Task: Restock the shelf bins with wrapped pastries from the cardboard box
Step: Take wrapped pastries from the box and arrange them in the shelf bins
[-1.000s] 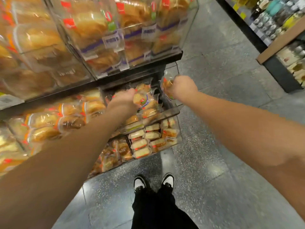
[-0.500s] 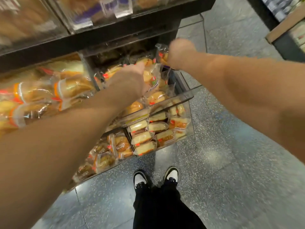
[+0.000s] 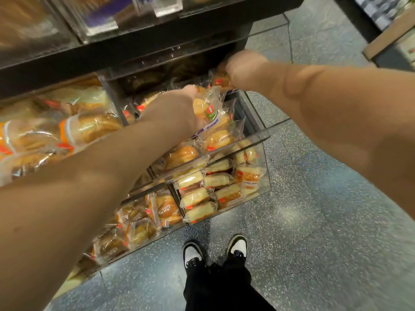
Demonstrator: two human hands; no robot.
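Both my arms reach into a clear plastic shelf bin (image 3: 258, 140) on the middle shelf. My left hand (image 3: 173, 108) grips a wrapped round pastry (image 3: 205, 108) with a green and red label, held over the pile inside the bin. My right hand (image 3: 242, 68) is closed on another wrapped pastry (image 3: 221, 78) at the bin's back right corner. More wrapped buns (image 3: 215, 140) fill this bin. The cardboard box is out of view.
A lower clear bin (image 3: 266, 176) holds pale wrapped sandwich cakes (image 3: 202, 194), with darker pastries (image 3: 139, 230) to its left. Large wrapped breads (image 3: 89, 129) fill the left shelf. A black shelf edge (image 3: 134, 48) hangs above. My shoes (image 3: 214, 250) stand on speckled floor.
The view has tilted downward and closer to the shelf. Both hands have pushed deeper into the middle bin, each still holding its pastry.
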